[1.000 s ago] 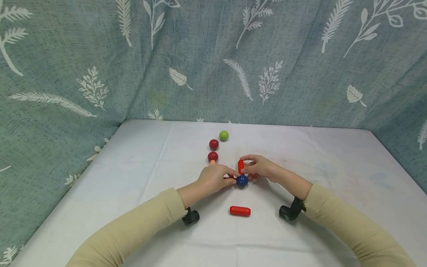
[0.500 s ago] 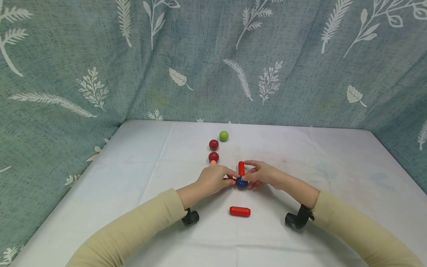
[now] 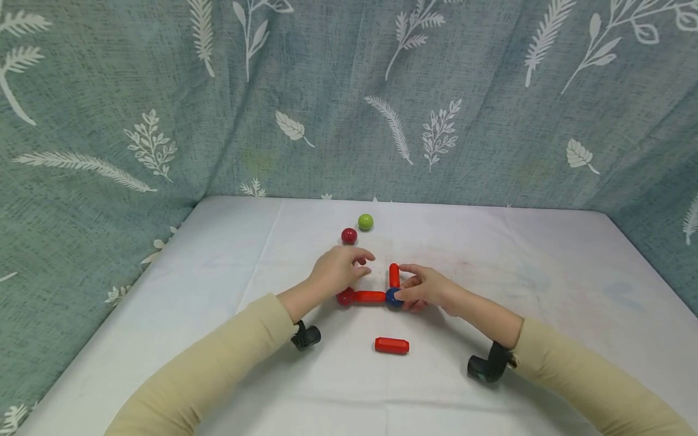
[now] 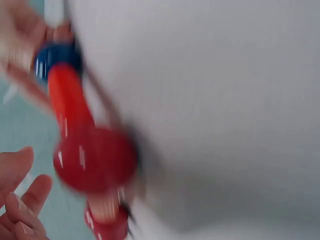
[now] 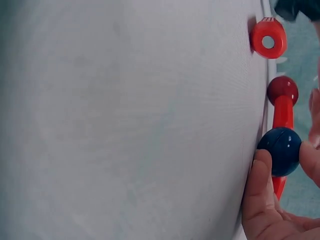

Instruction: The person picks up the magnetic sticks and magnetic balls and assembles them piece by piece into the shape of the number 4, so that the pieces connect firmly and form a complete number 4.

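In the head view my right hand pinches a blue ball between thumb and finger. The right wrist view shows the same grip on the blue ball. One red rod runs leftward from it to a red ball. A second red rod points away from the blue ball, toward the back. My left hand hovers just above the left red ball, thumb and fingers apart. Another red ball appears, blurred, in the left wrist view; the left hand hides it from the head camera.
A loose red rod lies nearer the front of the white-covered table. Farther back rest a red ball and a green ball. A leafy green-blue curtain hangs behind the table.
My left hand has let go of the red ball and rod beside the blue ball and moved up and left, uncovering them. The right hand has shifted slightly, staying at the blue ball.
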Available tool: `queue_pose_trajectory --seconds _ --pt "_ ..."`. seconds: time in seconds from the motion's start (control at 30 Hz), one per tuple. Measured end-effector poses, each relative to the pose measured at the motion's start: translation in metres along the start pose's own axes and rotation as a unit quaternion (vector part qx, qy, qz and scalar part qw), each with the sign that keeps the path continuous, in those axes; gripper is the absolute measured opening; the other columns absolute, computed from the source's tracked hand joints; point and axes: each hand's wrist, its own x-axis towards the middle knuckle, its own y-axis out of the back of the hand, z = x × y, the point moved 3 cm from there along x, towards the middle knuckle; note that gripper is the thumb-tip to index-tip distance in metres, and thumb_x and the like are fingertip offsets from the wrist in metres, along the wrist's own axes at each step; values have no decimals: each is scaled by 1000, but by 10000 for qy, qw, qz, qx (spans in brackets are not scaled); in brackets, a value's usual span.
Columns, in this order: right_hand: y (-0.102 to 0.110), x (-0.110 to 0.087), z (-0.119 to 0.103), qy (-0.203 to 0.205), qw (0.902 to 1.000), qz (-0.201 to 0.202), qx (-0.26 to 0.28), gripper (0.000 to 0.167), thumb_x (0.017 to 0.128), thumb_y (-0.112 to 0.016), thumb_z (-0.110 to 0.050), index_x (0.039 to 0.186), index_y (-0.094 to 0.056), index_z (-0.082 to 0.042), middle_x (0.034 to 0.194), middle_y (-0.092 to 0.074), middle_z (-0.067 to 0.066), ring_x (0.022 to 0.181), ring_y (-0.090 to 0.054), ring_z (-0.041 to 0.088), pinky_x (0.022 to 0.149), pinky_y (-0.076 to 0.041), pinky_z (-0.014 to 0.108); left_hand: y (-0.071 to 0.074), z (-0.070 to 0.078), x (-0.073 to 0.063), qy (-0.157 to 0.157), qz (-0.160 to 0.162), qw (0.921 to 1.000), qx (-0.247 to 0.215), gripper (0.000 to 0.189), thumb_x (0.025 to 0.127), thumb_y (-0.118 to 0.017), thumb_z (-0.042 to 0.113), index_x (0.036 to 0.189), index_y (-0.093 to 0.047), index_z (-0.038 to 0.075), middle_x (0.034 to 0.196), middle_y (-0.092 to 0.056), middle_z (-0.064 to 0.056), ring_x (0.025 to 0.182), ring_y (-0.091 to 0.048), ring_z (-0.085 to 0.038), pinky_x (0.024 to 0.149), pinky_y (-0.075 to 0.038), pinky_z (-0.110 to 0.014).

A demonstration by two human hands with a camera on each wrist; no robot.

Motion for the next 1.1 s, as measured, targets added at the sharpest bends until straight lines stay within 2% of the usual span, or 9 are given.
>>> queue_pose_trajectory --seconds 0.13,0.2,0.37,0.47,0.63,0.73,0.9,1.1 --pt "-2 -2 0 26 9999 109 15 67 83 -67 -16 139 -32 -4 106 -57 12 70 -61 14 67 -51 26 20 -23 17 493 463 9976 -112 34 85 -65 19 119 -61 16 109 -63 -5 94 -57 -21 75 -48 -34" --pt "-3 -3 1 52 9998 172 36 66 83 -67 -16 138 -33 -3 105 -57 12 70 -61 14 67 -52 27 26 -36 26 705 572 9957 -165 37 86 -63 20 123 -58 16 110 -62 -8 93 -57 -23 73 -47 -35" --pt "-5 -6 1 119 9996 265 36 65 83 -67 -15 138 -35 -3 104 -57 11 69 -61 14 66 -52 27 28 -58 41 1056 372 9928 -434 47 87 -61 23 132 -49 16 122 -56 -13 106 -55 -27 83 -46 -38" --pt "-6 -7 1 166 9995 274 40 65 83 -67 -15 138 -35 -4 105 -58 11 69 -61 13 65 -52 27 23 -60 47 1205 94 9900 -728 51 88 -60 24 136 -44 19 130 -50 -14 101 -57 -26 81 -48 -35" --pt "-5 -9 0 180 9993 317 68 63 83 -67 -15 138 -36 -5 107 -58 12 69 -62 14 64 -52 28 16 -53 56 1382 -345 9853 -947 51 92 -55 26 140 -39 25 138 -42 -13 81 -57 -18 65 -46 -24" --pt "-6 -10 0 176 9993 341 44 60 83 -67 -14 135 -41 -6 105 -58 12 68 -62 14 64 -52 28 13 -51 59 1334 -475 9861 -870 47 93 -52 24 139 -40 23 137 -43 -12 84 -54 -17 63 -43 -23" --pt "-6 -11 0 199 9991 368 11 47 82 -67 -13 126 -51 -6 101 -60 10 69 -62 14 65 -52 28 7 -51 64 1313 -495 9873 -741 43 92 -53 22 135 -47 20 133 -47 -11 99 -50 -21 69 -44 -26" --pt "-6 -12 1 279 9990 344 -15 35 82 -68 -10 115 -61 -4 100 -61 9 70 -61 14 65 -53 29 5 -48 67 1290 -366 9887 -673 39 90 -58 19 128 -53 17 128 -52 -11 106 -50 -23 87 -45 -33"
